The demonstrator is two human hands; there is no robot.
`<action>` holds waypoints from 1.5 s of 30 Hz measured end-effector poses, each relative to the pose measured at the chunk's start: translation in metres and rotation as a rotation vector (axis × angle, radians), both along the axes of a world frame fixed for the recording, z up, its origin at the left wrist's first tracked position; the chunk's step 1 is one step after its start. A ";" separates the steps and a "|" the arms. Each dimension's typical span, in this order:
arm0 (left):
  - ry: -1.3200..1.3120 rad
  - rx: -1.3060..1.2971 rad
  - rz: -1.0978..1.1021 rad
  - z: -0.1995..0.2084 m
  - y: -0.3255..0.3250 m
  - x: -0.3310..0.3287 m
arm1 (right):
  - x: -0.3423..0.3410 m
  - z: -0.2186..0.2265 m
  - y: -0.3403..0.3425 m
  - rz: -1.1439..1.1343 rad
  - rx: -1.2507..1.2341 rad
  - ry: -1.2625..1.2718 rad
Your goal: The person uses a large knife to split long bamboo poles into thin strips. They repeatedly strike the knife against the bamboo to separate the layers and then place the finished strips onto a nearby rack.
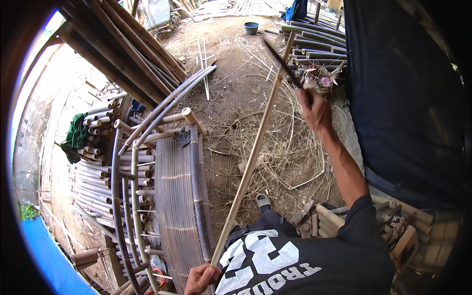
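My left hand [200, 279], low in the view beside my shirt, is closed round the near end of a long, pale bamboo strip [253, 157]. The strip slants up and away to the right, past my right hand. With my right arm stretched forward, my right hand [315, 112] grips the handle of a long dark-bladed knife [281, 62]. Its blade points up and to the left and crosses the strip near a node by its far end. Whether the edge touches the strip, I cannot tell.
Left of me stands a bamboo bench [173, 191] with a dark cloth on it. Shavings [275, 147] litter the ground ahead. Bamboo poles [319, 44] are stacked far right, near a black sheet [408, 98]. A dark bucket [251, 28] sits at the back.
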State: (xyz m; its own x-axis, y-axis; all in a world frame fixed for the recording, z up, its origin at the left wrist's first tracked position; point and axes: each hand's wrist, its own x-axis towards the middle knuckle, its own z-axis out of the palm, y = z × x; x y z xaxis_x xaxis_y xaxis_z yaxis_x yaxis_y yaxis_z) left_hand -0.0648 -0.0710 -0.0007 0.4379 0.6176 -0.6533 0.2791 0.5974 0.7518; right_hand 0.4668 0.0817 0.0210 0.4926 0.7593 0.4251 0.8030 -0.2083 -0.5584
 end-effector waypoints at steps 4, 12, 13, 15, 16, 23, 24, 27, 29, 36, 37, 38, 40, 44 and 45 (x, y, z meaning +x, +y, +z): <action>-0.005 0.264 0.138 -0.030 0.024 0.015 | -0.065 -0.021 -0.026 0.264 0.024 -0.072; -0.221 0.250 0.066 -0.023 0.099 0.100 | -0.148 -0.040 -0.044 0.318 -0.063 0.139; -0.235 0.280 0.067 -0.025 0.106 0.107 | -0.151 -0.040 -0.044 0.336 -0.114 0.093; -0.220 0.275 0.128 -0.014 0.110 0.119 | -0.157 -0.045 -0.047 0.369 -0.190 -0.019; -0.214 0.271 0.157 -0.006 0.112 0.126 | -0.163 -0.047 -0.048 0.399 -0.143 -0.075; -0.029 0.557 0.219 -0.010 0.114 0.136 | -0.192 -0.055 -0.051 0.600 -0.011 -0.292; -0.018 0.569 0.229 -0.007 0.109 0.137 | -0.186 -0.053 -0.044 0.546 -0.147 -0.198; -0.019 0.557 0.238 -0.011 0.100 0.133 | -0.182 -0.040 -0.039 0.477 -0.280 0.034; 0.007 0.558 0.228 -0.013 0.101 0.132 | -0.191 -0.057 -0.044 0.621 -0.054 -0.109; 0.060 0.571 0.160 -0.011 0.075 0.129 | -0.143 -0.047 -0.014 0.413 -0.267 -0.039; 0.035 0.575 0.180 -0.020 0.072 0.126 | -0.145 -0.053 -0.020 0.466 -0.224 -0.078; 0.009 0.579 0.198 -0.024 0.072 0.124 | -0.145 -0.056 -0.024 0.519 -0.181 -0.116; 0.078 0.634 0.130 -0.017 0.069 0.122 | -0.132 -0.054 -0.020 0.425 -0.248 -0.086; 0.171 0.759 -0.025 -0.013 0.049 0.108 | -0.090 -0.048 -0.003 0.218 -0.351 -0.008; 0.203 0.781 -0.065 -0.012 0.043 0.102 | -0.079 -0.046 -0.001 0.198 -0.312 -0.045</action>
State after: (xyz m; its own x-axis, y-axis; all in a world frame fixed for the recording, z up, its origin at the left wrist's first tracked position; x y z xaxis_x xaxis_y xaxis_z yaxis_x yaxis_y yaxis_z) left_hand 0.0373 -0.0278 -0.0123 0.4077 0.9059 -0.1146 0.4709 -0.1011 0.8764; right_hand 0.3879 0.0810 -0.0254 0.3097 0.9345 0.1757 0.8670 -0.2017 -0.4557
